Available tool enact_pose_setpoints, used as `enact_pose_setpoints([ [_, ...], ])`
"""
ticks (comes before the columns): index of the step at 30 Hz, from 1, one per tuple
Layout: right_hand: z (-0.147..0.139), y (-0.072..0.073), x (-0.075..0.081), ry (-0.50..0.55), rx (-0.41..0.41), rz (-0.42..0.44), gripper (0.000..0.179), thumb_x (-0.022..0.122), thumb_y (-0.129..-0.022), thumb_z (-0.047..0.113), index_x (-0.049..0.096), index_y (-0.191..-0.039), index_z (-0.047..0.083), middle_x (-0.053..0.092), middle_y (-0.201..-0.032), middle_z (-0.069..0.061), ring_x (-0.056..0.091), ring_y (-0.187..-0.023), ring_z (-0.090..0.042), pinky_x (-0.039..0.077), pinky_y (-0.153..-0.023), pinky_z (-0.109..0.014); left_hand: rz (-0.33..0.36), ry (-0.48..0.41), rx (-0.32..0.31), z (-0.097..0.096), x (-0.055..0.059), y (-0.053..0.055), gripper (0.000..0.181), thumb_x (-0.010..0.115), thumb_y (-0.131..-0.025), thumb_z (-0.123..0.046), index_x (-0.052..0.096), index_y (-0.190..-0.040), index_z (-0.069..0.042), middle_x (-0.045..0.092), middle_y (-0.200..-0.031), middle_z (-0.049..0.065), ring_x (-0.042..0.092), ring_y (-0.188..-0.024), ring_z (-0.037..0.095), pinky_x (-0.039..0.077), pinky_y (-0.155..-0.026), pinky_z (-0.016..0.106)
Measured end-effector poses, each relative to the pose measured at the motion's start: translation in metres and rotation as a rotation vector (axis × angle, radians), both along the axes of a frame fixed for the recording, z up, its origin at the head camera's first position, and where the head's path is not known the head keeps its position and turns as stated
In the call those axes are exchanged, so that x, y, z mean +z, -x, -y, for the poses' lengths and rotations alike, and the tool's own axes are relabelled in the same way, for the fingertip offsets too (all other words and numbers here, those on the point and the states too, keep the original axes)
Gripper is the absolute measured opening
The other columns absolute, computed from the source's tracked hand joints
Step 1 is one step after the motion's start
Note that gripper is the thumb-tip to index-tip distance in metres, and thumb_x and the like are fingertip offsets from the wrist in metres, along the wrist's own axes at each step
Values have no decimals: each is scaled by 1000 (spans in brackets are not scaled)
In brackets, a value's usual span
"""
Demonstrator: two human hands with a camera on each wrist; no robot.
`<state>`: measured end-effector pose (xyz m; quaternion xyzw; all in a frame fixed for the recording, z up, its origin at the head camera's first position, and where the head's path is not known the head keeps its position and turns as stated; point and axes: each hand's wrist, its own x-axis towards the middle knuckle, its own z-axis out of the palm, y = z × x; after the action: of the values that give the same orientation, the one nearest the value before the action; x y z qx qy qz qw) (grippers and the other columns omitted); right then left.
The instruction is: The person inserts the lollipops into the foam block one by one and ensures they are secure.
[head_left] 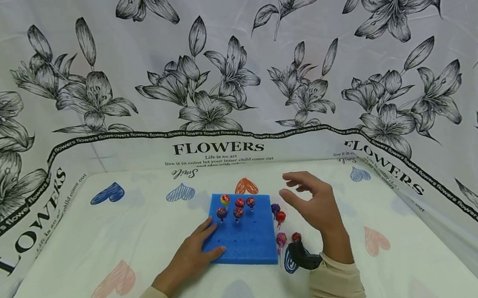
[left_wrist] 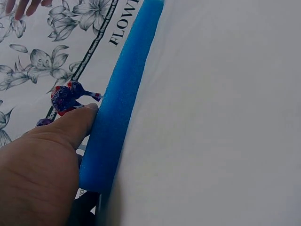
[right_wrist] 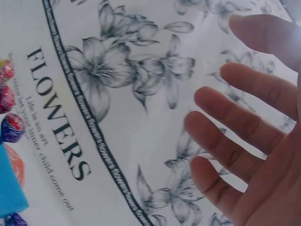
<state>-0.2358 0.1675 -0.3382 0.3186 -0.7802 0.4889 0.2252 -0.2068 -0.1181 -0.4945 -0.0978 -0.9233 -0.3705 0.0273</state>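
Note:
A blue foam block (head_left: pixel 243 240) lies on the table, with several wrapped lollipops (head_left: pixel 239 212) standing upright in its far half; one has a yellow and red wrapper (head_left: pixel 225 199). My left hand (head_left: pixel 195 251) rests along the block's left edge, its thumb toward the near corner. In the left wrist view, the thumb (left_wrist: pixel 70 127) touches the block's side (left_wrist: pixel 117 103). Raised above the table to the right of the block is my right hand (head_left: pixel 315 204). Its fingers are spread and loosely bent, holding nothing, as the right wrist view shows (right_wrist: pixel 244 136).
More lollipops lie just right of the block: a purple one (head_left: pixel 275 208), a red one (head_left: pixel 280 216), a pink one (head_left: pixel 281 239) and a dark red one (head_left: pixel 296 237). A white cloth with printed hearts (head_left: pixel 116 283) covers the table. Behind hangs a flower-printed curtain (head_left: pixel 233 105).

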Motion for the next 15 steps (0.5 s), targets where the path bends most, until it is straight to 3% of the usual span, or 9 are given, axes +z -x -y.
enact_pose_setpoints([
  [7, -22, -8, 7, -22, -9, -64, 37, 71, -77, -13, 65, -113, -8, 64, -109, -21, 60, -96, -33, 49, -81, -37, 6, 4, 0, 1, 0, -1, 71, 71, -87, -42, 48, -142, -5, 31, -154, 10, 27, -139, 36, 30, -107, 53],
  [12, -47, -3, 3, 24, -1, -113, 46, 71, -73, -19, 64, -117, -6, 62, -116, -18, 57, -103, -21, 46, -85, -28, 1, 2, -7, 1, -1, -1, 71, 70, -87, -43, 47, -143, -5, 30, -154, 9, 27, -139, 35, 30, -107, 52],
  [15, -65, -2, -1, 22, -6, -101, 51, 72, -74, -17, 63, -122, -3, 61, -121, -15, 56, -107, -17, 45, -87, -26, -6, 0, -15, 1, -1, 0, 71, 69, -88, -44, 46, -143, -5, 30, -155, 9, 26, -140, 35, 29, -108, 52],
])
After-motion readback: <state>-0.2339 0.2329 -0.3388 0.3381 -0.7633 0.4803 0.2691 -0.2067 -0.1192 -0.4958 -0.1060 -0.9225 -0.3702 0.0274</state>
